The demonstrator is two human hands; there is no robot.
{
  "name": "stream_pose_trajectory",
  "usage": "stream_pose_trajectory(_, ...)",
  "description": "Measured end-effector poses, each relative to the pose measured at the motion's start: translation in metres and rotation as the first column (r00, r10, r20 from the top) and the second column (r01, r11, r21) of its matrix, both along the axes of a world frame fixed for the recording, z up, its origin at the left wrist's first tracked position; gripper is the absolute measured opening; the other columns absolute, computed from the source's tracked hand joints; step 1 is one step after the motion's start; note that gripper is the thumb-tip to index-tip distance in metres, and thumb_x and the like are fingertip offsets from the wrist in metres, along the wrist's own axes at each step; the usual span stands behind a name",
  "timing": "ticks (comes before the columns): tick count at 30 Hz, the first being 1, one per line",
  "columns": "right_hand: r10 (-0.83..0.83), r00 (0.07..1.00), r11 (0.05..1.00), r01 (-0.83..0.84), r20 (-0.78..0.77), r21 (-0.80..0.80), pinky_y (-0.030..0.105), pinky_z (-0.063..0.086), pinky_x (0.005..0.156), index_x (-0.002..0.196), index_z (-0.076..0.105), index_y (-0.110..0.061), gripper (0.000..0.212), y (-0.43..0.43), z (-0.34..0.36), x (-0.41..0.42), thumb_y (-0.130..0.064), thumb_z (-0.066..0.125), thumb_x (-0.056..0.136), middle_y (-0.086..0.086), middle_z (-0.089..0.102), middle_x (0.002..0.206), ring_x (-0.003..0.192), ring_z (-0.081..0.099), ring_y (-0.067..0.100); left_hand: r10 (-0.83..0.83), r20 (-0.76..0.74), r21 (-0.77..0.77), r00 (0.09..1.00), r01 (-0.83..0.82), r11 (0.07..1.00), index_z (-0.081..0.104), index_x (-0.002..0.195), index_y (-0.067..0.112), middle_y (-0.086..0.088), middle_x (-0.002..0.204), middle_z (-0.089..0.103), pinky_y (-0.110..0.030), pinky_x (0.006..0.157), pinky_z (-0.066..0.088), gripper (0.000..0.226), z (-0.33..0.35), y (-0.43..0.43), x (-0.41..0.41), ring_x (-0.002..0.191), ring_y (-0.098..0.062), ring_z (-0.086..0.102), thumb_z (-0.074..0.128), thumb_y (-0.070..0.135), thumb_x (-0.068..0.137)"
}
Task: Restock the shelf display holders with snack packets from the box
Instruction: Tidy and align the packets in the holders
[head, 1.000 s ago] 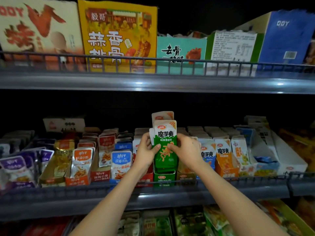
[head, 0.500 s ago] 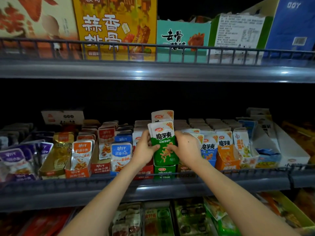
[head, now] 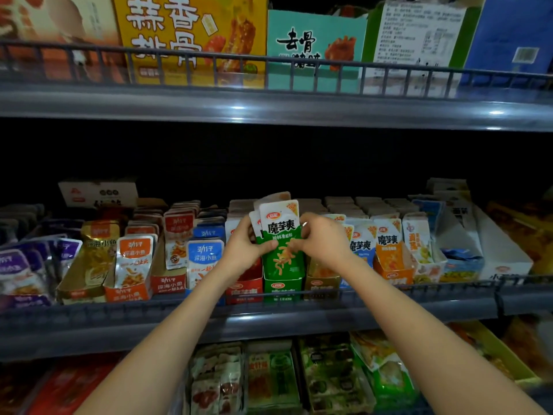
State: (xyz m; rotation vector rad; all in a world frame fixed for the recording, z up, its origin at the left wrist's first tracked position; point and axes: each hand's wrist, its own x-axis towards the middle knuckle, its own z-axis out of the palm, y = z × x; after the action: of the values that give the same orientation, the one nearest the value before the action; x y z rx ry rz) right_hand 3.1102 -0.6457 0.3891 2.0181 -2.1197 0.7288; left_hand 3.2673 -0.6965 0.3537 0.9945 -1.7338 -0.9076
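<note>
Two bare forearms reach up from the bottom edge. Below them the lower shelf's packets (head: 272, 375) lie in dim rows, too blurred to count. Next comes the grey front rail of the middle shelf (head: 119, 313), and just behind it a row of cardboard display holders.

The green holder (head: 282, 287) stands near the middle, with a red holder (head: 244, 290) touching it on the left and a tan holder (head: 321, 284) on the right. The green snack packets (head: 279, 232) stand upright in the green holder, bottoms inside it and tops well above its lip. Three tops can be counted: the front one, one peeking out at the left and one behind.

Both hands are closed around this small stack. The left hand (head: 244, 250) grips its left edge with the thumb across the front. The right hand (head: 324, 244) pinches the right edge, with its fingertips on the front face. The stack sits directly between the two hands.

Farther right are an orange holder (head: 392, 274) and a long white box (head: 502, 253). Behind the holders the shelf goes dark.

Five boxes stand on the upper shelf (head: 269, 112): a cream box (head: 59, 28), a yellow box (head: 191, 37), a teal box (head: 314, 46), a white-and-green box (head: 419, 34) and a blue box (head: 514, 34).

Compared with a second ago, the stack sits a little lower in the green holder, with both hands gripping the same edges. The upper shelf now lies higher in view, cutting off more of its boxes.
</note>
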Motion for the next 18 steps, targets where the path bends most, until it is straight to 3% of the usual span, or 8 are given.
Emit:
stream_pose_trajectory(4,0.018,0.999,0.999,-0.017,-0.04,0.031,0.033,0.048,0.076,0.117,0.059,-0.014,0.04,-0.004,0.004,-0.003,-0.033,0.069,0.084,0.006,0.067,0.111,0.099,0.062,0.024,0.018,0.027,-0.069,0.999,-0.016,0.997,0.048,0.127,0.011,0.005,0.113,0.058,-0.006,0.067,0.042,0.05,0.001,0.002,-0.008,0.102,-0.006,0.051,0.07,0.006,0.082)
stream_pose_trajectory(11,-0.012,0.999,0.998,0.014,0.038,-0.055,0.031,0.044,0.068,0.112,0.057,-0.012,0.036,-0.009,-0.001,-0.007,-0.032,0.068,0.085,0.004,0.065,0.102,0.092,0.061,0.023,0.109,0.03,-0.207,0.994,-0.1,0.973,0.055,0.119,0.014,0.012,0.103,0.061,-0.012,0.071,0.043,0.042,0.008,0.0,-0.014,0.097,-0.006,0.056,0.072,0.009,0.081)
stream_pose_trajectory(15,0.005,0.994,1.0,-0.005,-0.105,0.0,0.033,0.049,0.073,0.113,0.059,-0.015,0.04,-0.006,-0.006,-0.006,-0.039,0.07,0.082,0.003,0.067,0.104,0.094,0.063,0.022,0.058,0.207,-0.175,0.977,-0.021,0.984,0.049,0.128,0.016,0.0,0.12,0.062,-0.024,0.079,0.044,0.053,0.004,0.001,-0.006,0.1,-0.006,0.052,0.072,0.012,0.081)
stream_pose_trajectory(18,0.047,0.999,0.996,-0.046,-0.012,0.072,0.034,0.052,0.076,0.108,0.061,-0.016,0.038,-0.008,0.0,-0.008,-0.035,0.074,0.079,0.002,0.069,0.098,0.091,0.064,0.02,-0.01,0.278,-0.13,0.961,0.048,0.99,0.044,0.132,0.014,-0.002,0.124,0.06,-0.017,0.078,0.043,0.063,0.008,-0.002,0.001,0.103,-0.009,0.053,0.075,0.006,0.077)
